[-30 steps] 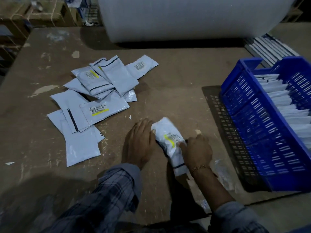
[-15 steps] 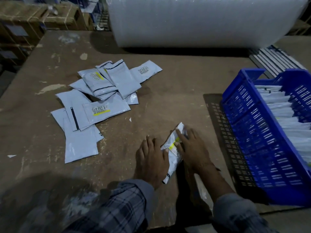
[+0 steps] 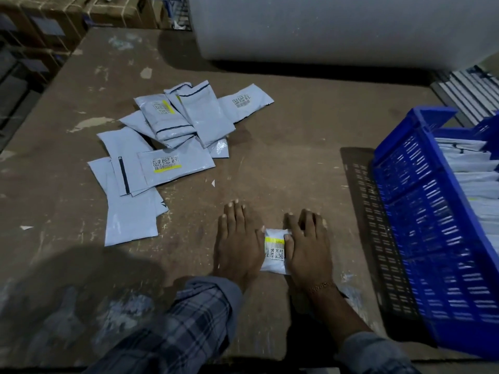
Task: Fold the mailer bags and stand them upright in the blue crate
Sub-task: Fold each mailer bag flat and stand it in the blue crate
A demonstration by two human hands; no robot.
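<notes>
Two flat, straight-fingered hands are pressing one folded mailer bag (image 3: 275, 251) near the bench's front edge — left hand (image 3: 237, 244) and right hand (image 3: 307, 247) flanking it, long axis running front-to-back — blue crate (image 3: 421, 238) lying rightward, the right hand nearer.

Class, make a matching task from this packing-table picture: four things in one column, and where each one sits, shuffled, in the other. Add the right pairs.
Things
1. folded mailer bag
2. blue crate
3. pile of flat mailer bags
4. bubble wrap roll

Places
A. far edge of the table
B. right side of the table
C. between the two hands
D. left of the table's centre

Pairs: 1-C, 2-B, 3-D, 4-A
</notes>
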